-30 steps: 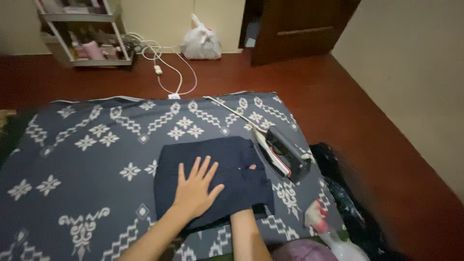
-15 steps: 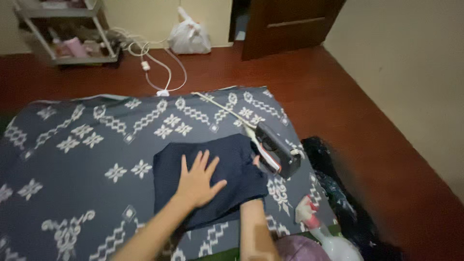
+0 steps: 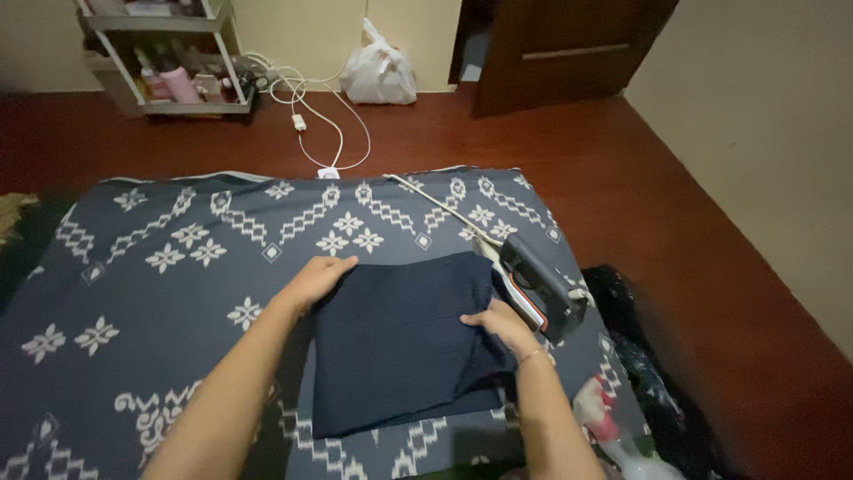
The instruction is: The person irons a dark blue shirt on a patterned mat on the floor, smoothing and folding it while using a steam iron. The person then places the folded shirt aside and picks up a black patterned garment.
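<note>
Navy cloth (image 3: 400, 342): left hand (image 3: 322, 276), right hand (image 3: 499, 322) grip opposite edges.

Both forearms bare to the edge of view, no sleeves visible. Left hand (image 3: 318, 277): no ring, watch or band seen. Right hand (image 3: 499, 322): thin bracelet, reddish thread or cord, at the wrist. Nails short and plain where visible; detail too small to say more
</note>
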